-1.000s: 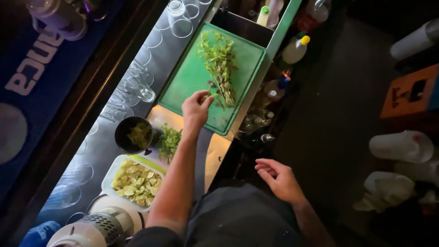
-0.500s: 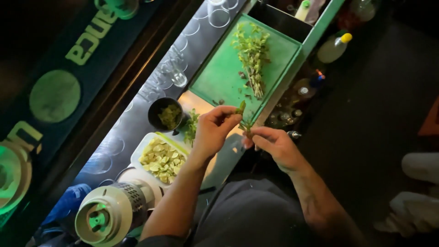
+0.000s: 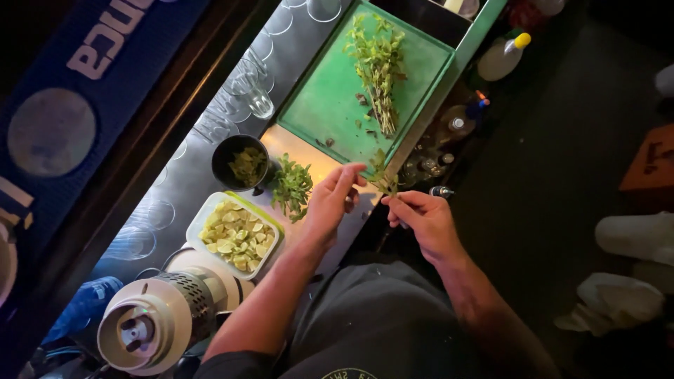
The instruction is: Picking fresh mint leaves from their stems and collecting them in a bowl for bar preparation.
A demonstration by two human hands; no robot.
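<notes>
Both hands meet over the front edge of the counter. My right hand (image 3: 423,221) pinches the stem of a mint sprig (image 3: 382,179). My left hand (image 3: 331,200) has its fingers extended, the fingertips touching the sprig's leaves. Beyond them lies a green cutting board (image 3: 323,105) with a bunch of mint stems (image 3: 378,70) on it. Left of my left hand is a small heap of picked mint leaves (image 3: 291,186), a black cup (image 3: 240,161) with leaves inside, and a white container (image 3: 235,235) of lime pieces.
A metal juicer (image 3: 151,326) stands at the near left. Empty glasses (image 3: 256,95) line the steel counter. Squeeze bottles (image 3: 502,57) and other bottles (image 3: 456,125) sit in a rail right of the board. A blue bar mat (image 3: 77,91) lies far left.
My left hand drew back from the bunch on the board with a sprig; my right hand rose and took hold of its stem. The camera view shifted.
</notes>
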